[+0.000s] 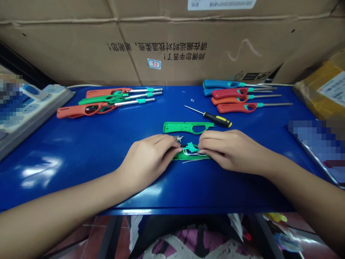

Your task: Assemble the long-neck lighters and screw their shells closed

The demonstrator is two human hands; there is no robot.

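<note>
An opened green lighter half [179,156] lies flat on the blue table, with a turquoise trigger [192,146] and thin white wires [188,153] showing in it. My left hand [147,158] pinches at its left part, thumb and forefinger closed near a small black piece. At its right end my right hand [229,149] is closed in a pinch; the fingertips hide exactly what they grip. A metal valve piece [177,138] shows beside my left fingers. Just beyond lies the matching green shell half [175,127], its hollow side up. A clear thin tube [192,160] rests along the near side.
Behind the shells lies a black-and-yellow screwdriver [218,119] with tiny screws [192,100]. Lighters without outer tubes [88,110] lie back left, finished-looking lighters [234,107] back right. A power strip [35,108], cardboard box [167,32] and phone-like slab [315,151] edge the table.
</note>
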